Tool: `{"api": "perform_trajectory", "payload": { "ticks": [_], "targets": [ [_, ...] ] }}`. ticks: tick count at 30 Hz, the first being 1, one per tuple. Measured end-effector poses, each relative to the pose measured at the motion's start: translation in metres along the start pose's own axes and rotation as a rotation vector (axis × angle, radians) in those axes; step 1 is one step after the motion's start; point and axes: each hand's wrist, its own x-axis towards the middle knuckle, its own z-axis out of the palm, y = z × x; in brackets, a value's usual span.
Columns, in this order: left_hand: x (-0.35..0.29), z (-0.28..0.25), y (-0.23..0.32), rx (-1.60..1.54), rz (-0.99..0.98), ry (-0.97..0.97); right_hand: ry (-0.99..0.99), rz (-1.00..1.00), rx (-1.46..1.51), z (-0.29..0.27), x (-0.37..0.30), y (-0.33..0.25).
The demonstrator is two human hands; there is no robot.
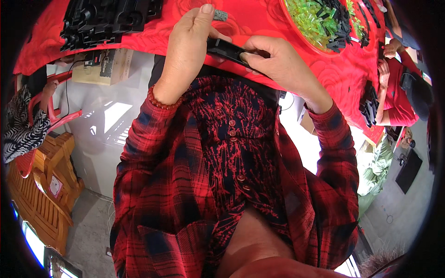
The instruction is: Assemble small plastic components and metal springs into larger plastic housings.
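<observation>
Here, both hands hold slim black part.

The left hand hides one end of the black part, the red tray cropped above.

- We see strong, bright light on the red tablecloth, its colour heavily saturated.
- We find window-like white glare on the pale floor, and brightness washed out beside the right plaid sleeve.
- We lose detail in the dark pile of black parts.
- We read the left hand and right hand fairly sharply.
- We notice the wooden chair curving near the rim, blue fringing at lower left, and black corners.
</observation>
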Motion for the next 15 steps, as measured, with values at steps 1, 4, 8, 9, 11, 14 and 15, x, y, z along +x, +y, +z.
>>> {"api": "perform_trajectory", "payload": {
  "ticks": [1, 4, 8, 9, 11, 14, 15],
  "targets": [
    [-0.001, 0.002, 0.001, 0.049, 0.034, 0.005, 0.000, 0.000, 0.001, 0.000, -0.001, 0.000],
    [-0.002, 0.003, 0.002, 0.067, 0.023, -0.016, -0.013, 0.035, 0.020, 0.002, -0.003, 0.003],
    [0.000, 0.000, 0.003, -0.070, -0.041, -0.071, 0.028, 0.044, 0.018, 0.002, -0.005, 0.002],
    [0.002, -0.001, 0.001, -0.070, -0.041, -0.073, 0.036, 0.055, 0.002, 0.000, -0.006, -0.001],
    [0.006, -0.004, -0.004, -0.148, -0.067, -0.051, 0.032, 0.033, -0.004, -0.003, -0.007, -0.003],
    [0.006, -0.005, 0.001, -0.123, -0.079, -0.049, 0.024, 0.016, -0.015, -0.006, -0.010, -0.007],
    [0.005, -0.005, 0.000, -0.123, -0.080, -0.050, 0.019, 0.018, -0.020, -0.007, -0.010, -0.009]
  ]
}}
